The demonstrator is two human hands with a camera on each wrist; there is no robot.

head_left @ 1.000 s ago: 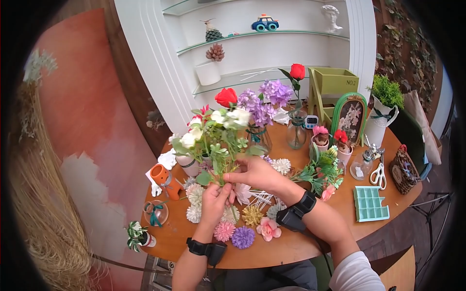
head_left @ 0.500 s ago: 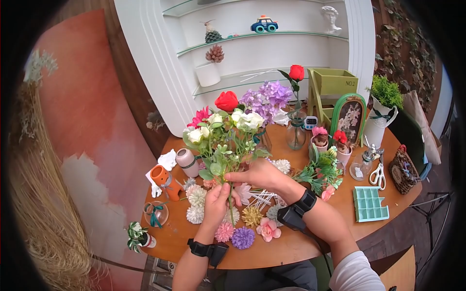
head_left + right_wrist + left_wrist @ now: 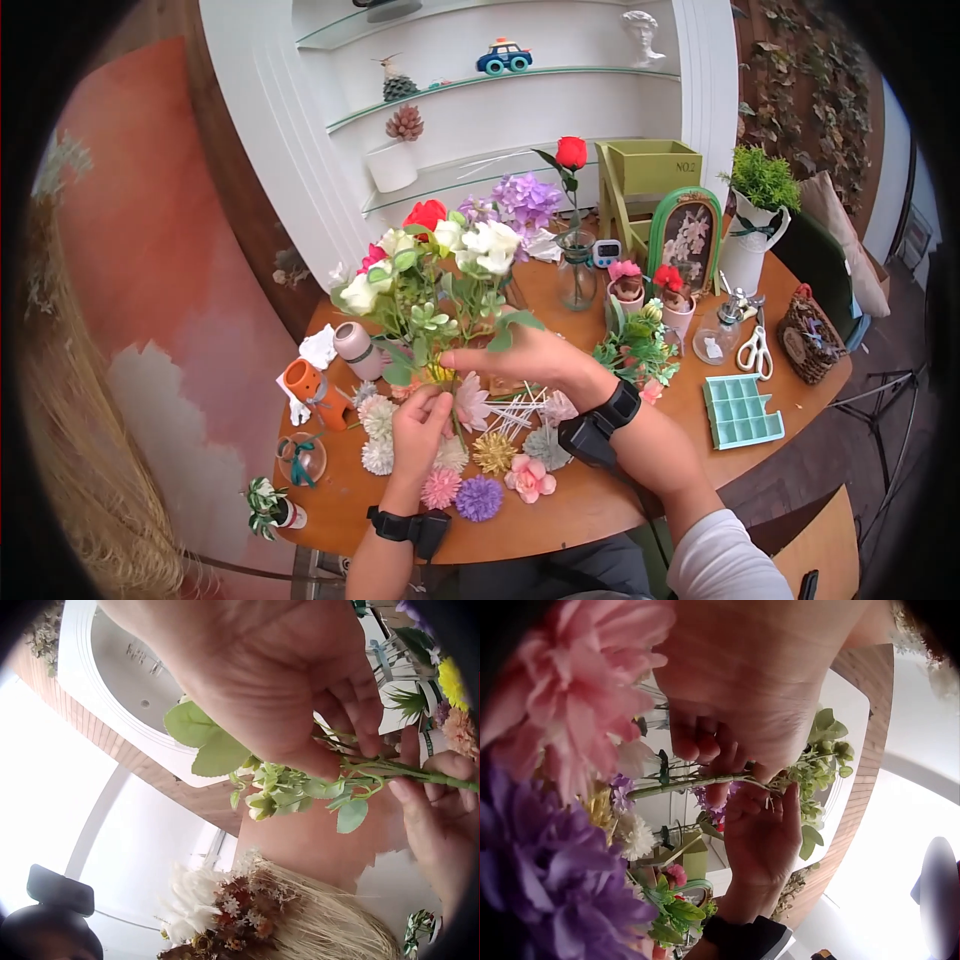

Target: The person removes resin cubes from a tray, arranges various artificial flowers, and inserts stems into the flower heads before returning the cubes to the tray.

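Both hands hold a bouquet of artificial flowers (image 3: 432,318) upright over the table, with white roses (image 3: 490,246), a red rose (image 3: 427,215) and green leaves. Lower down, my left hand (image 3: 421,428) pinches the green stem (image 3: 667,787) between thumb and fingers. Just above it, the right hand (image 3: 520,358) grips the stems below the leaves, its thumb laid across them. In the right wrist view, thin stems (image 3: 382,765) run between the fingers of both hands. Beneath the hands lie loose flower heads, among them a purple one (image 3: 479,498) and a pink one (image 3: 441,488).
White sticks (image 3: 515,412) lie right of the hands. An orange pot (image 3: 306,381) and a pink vase (image 3: 355,347) stand left. Scissors (image 3: 756,353), a turquoise compartment tray (image 3: 742,412) and a wicker basket (image 3: 812,340) sit right. Behind are a glass vase (image 3: 577,283) and green frame (image 3: 688,240).
The head view has turned, so the scene sits further left. The bouquet has tilted and turned in the hands; its bright pink flower shows less than half a second ago. Both hands stay on the stems.
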